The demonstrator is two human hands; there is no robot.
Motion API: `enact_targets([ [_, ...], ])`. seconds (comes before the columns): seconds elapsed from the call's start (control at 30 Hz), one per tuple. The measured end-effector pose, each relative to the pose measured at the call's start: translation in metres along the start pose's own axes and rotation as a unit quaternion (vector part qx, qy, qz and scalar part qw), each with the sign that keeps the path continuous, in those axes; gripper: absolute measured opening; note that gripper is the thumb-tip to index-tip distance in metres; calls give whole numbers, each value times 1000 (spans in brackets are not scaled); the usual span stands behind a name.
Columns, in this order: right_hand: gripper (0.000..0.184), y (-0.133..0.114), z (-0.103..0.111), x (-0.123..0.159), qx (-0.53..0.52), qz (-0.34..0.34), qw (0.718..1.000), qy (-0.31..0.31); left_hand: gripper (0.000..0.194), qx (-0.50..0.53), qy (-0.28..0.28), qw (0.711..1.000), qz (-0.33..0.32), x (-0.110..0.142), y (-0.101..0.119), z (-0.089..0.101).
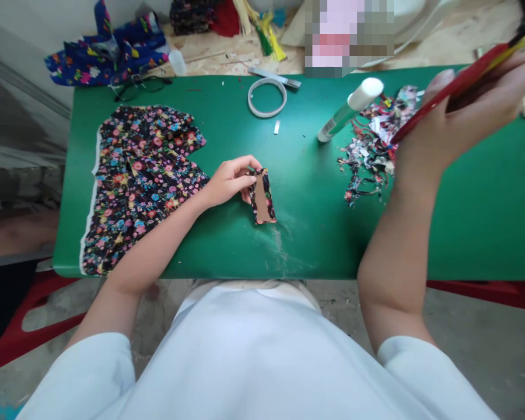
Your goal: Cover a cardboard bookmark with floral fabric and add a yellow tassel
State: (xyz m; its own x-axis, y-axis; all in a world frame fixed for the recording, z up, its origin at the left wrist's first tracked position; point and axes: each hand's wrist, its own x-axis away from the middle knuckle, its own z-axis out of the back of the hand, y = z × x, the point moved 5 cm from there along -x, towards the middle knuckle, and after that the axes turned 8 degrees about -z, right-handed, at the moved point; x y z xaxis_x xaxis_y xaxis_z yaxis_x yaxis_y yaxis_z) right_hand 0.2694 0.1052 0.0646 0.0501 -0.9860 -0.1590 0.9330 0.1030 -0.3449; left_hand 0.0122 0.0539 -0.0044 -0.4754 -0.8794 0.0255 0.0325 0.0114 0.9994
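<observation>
The left hand [231, 179] pinches the upper end of a small cardboard strip [262, 197] wrapped at its edges in dark floral fabric, fingers curled closed on it, pressing it flat against the green tabletop [306, 233] near the middle, just ahead of the person's body. The strip lies lengthwise, its bare brown face up and its far end free of the fingers. The right hand [459, 122] is raised above the tabletop's right side, closed around red-handled scissors [457, 87] that slant from the upper right corner down toward the wrist; their blades cannot be made out.

Just below and left of that raised hand lies a heap of fabric scraps [371, 146], thin floral trimmings scattered loosely on the green surface. Beside the heap, a glue stick [349, 109] with a white cap lies tilted on its side. Farther back sits a ring of white tape [266, 97], with a small white sliver [276, 126] just in front of it and a metal blade tool [275, 77] just behind it.

To the left of the strip, well apart from it, a large piece of black floral cloth [142, 175] is spread flat, reaching the near left edge of the tabletop. Behind it, off the green surface, lie eyeglasses [135, 87] and a crumpled blue patterned cloth [109, 52].
</observation>
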Motion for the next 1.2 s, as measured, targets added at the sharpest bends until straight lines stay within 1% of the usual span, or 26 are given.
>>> enact_targets([
  [0.1, 42, 20, 3, 10, 33, -51, 998, -4, 37, -7, 31, 999, -5, 0, 0, 3],
  [0.17, 42, 34, 1, 9, 54, -100, 993, -12, 45, 0, 45, 999, -5, -1, 0, 4],
  [0.23, 38, 48, -3, 2, 82, -178, 980, -24, 47, 11, 51, 999, 4, -1, -1, 5],
  [0.3, 33, 57, -7, -6, 110, -259, 959, -37, 48, 19, 51, 998, 17, -2, -3, 4],
  [0.33, 34, 58, -10, -9, 117, -280, 952, -47, 46, 20, 52, 998, 24, -2, -3, 4],
  [0.37, 35, 58, -12, -10, 121, -290, 948, -53, 44, 21, 53, 998, 29, -2, -4, 4],
  [0.47, 38, 53, -16, -9, 117, -276, 952, -60, 37, 22, 63, 997, 38, -3, -5, 4],
  [0.57, 40, 48, -17, -5, 115, -272, 954, -57, 36, 30, 73, 996, 45, -3, -4, 5],
  [0.67, 37, 43, -13, -4, 124, -312, 941, -52, 32, 42, 76, 995, 54, -3, -3, 5],
  [0.73, 30, 35, -6, -4, 118, -329, 937, -19, 26, 50, 75, 994, 62, -4, -3, 5],
  [0.77, 24, 29, -2, -3, 110, -325, 939, 5, 22, 53, 76, 994, 65, -4, -3, 5],
  [0.8, 18, 21, 1, -3, 90, -294, 951, 18, 18, 54, 79, 993, 68, -4, -3, 6],
  [0.83, 20, 12, 2, -1, 57, -250, 966, 15, 15, 55, 83, 993, 69, -4, -4, 6],
  [0.87, 29, 2, 0, 1, 10, -198, 980, -8, 13, 54, 86, 993, 68, -4, -4, 6],
  [0.9, 37, -9, -4, 4, -42, -142, 988, -48, 13, 51, 88, 993, 67, -4, -5, 6],
  [0.97, 41, -29, -15, 14, -116, -62, 982, -136, 13, 45, 93, 993, 61, -4, -6, 7],
  [1.0, 40, -35, -21, 19, -121, -47, 977, -170, 14, 41, 96, 993, 58, -4, -7, 7],
  [1.1, 39, -45, -44, 28, -111, -64, 958, -258, 16, 31, 114, 992, 49, -4, -8, 7],
  [1.17, 40, -50, -57, 29, -142, -61, 947, -283, 15, 31, 125, 991, 44, -4, -7, 8],
  [1.2, 41, -51, -61, 28, -161, -57, 945, -280, 14, 33, 128, 990, 43, -4, -6, 8],
])
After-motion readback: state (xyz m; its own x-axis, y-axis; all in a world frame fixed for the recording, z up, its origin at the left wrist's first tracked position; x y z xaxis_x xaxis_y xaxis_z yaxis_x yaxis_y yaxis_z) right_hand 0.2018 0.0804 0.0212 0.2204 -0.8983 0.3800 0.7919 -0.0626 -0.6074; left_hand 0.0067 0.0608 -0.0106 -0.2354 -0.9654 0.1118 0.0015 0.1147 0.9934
